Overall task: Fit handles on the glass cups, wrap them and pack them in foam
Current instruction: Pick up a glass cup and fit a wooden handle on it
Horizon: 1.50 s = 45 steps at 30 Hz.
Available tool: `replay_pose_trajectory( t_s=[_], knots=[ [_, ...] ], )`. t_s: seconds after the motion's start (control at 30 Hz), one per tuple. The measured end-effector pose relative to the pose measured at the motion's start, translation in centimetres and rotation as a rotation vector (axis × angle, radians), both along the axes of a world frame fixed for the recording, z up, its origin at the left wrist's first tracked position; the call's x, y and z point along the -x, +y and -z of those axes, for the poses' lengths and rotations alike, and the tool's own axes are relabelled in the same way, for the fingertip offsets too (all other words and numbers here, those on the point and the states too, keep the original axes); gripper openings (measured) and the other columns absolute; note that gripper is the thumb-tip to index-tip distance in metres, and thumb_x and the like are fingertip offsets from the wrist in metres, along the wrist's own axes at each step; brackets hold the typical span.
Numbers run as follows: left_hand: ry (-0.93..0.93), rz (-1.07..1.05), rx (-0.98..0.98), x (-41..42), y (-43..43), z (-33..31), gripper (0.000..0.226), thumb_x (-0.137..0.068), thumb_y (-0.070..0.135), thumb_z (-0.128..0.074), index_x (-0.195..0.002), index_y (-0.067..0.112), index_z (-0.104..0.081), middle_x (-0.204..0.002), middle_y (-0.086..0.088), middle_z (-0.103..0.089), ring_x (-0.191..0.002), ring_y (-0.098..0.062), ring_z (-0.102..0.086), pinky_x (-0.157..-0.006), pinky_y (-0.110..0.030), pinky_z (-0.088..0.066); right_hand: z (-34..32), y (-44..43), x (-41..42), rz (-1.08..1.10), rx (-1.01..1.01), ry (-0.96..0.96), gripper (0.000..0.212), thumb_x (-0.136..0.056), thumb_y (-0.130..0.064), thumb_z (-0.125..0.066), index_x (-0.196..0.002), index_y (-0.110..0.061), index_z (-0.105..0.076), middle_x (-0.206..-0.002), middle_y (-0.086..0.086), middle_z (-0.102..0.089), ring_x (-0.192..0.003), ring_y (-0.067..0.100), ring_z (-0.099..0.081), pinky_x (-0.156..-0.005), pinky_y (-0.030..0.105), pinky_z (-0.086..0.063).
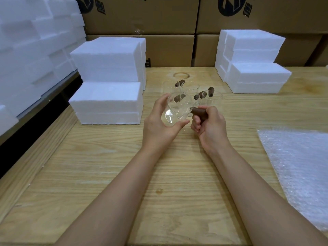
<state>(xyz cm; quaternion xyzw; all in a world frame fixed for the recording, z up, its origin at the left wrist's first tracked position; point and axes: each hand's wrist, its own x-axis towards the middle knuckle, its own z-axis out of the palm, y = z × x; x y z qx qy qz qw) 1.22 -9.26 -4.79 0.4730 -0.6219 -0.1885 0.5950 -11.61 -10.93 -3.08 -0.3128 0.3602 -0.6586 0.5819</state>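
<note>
A person's two bare forearms reach forward over a pale wooden counter (106, 166). The left hand (159, 119) holds a clear glass cup (177, 109) tilted in the air above the counter, its grip curled round the glass with the thumb underneath and the fingers over the far side. The right hand (209, 123) has its grip closed round a short brown wooden handle (197, 111), whose end meets the right side of the cup; whether it is fully seated cannot be told through the glass.

Just behind the hands, more glass cups (215, 99) stand on the counter in a close group with brown handles already on them, perhaps three or four. White foam boxes (106, 102) are stacked to the left of the cups, and a second stack of foam boxes (255, 77) sits to the right. A sheet of bubble wrap (298, 160) lies on the counter's right edge. Brown cardboard cartons (142, 18) line the back.
</note>
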Motion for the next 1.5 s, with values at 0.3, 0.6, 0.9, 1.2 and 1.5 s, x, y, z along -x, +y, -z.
replay_pose_trajectory(
  t_s=[0.3, 0.6, 0.9, 1.2, 1.5],
  knots=[
    [0.11, 0.028, -0.152, -0.1, -0.5, 0.4, 0.075, -0.064, 0.023, -0.09, -0.116, 0.03, -0.035, -0.119, 0.013, -0.06, -0.112, 0.004, -0.058, -0.101, -0.027, -0.046, -0.2, 0.4, -0.1, -0.109, 0.143, -0.096, 0.016, -0.094, -0.011, -0.042, -0.085, -0.008, -0.055, -0.05, -0.005, -0.053, -0.044, 0.007, -0.037, -0.044, 0.019, -0.029],
    [0.003, -0.049, -0.055, 0.3, -0.6, 0.5, 0.075, -0.067, 0.016, -0.087, -0.11, 0.021, -0.026, -0.121, 0.004, -0.055, -0.107, -0.005, -0.055, -0.088, -0.007, -0.039, -0.5, 0.7, -0.2, -0.176, 0.144, -0.13, 0.015, -0.072, -0.021, -0.047, -0.072, -0.011, -0.057, -0.049, -0.003, -0.038, -0.046, 0.009, -0.035, -0.044, 0.021, -0.028],
    [-0.054, 0.026, 0.075, 0.5, 0.3, -0.1, 0.078, -0.073, 0.015, -0.083, -0.126, 0.028, -0.029, -0.128, 0.002, -0.053, -0.123, -0.012, -0.052, -0.1, -0.014, -0.038, -0.5, 0.4, 0.2, -0.108, 0.042, -0.141, 0.028, -0.093, -0.018, -0.038, -0.078, -0.012, -0.06, -0.047, 0.001, -0.04, -0.043, 0.012, -0.034, -0.047, 0.02, -0.034],
    [-0.051, 0.116, -0.071, 0.6, 0.7, -0.2, 0.104, -0.066, 0.043, -0.081, -0.149, 0.016, -0.024, -0.133, 0.004, -0.052, -0.116, 0.0, -0.056, -0.099, -0.013, -0.04, -0.7, 0.4, 0.3, -0.038, 0.003, -0.136, 0.024, -0.095, -0.021, -0.048, -0.079, -0.007, -0.06, -0.045, 0.001, -0.047, -0.039, 0.009, -0.043, -0.038, 0.017, -0.035],
    [0.055, 0.169, -0.259, 0.4, -0.1, 0.1, 0.073, -0.064, 0.039, -0.08, -0.119, 0.037, -0.032, -0.112, 0.006, -0.061, -0.101, -0.007, -0.064, -0.084, -0.027, -0.053, -0.4, 0.0, 1.4, 0.077, -0.018, 0.214, 0.022, -0.091, -0.015, -0.044, -0.076, -0.011, -0.06, -0.041, -0.001, -0.047, -0.036, 0.01, -0.038, -0.038, 0.015, -0.028]
  ],
)
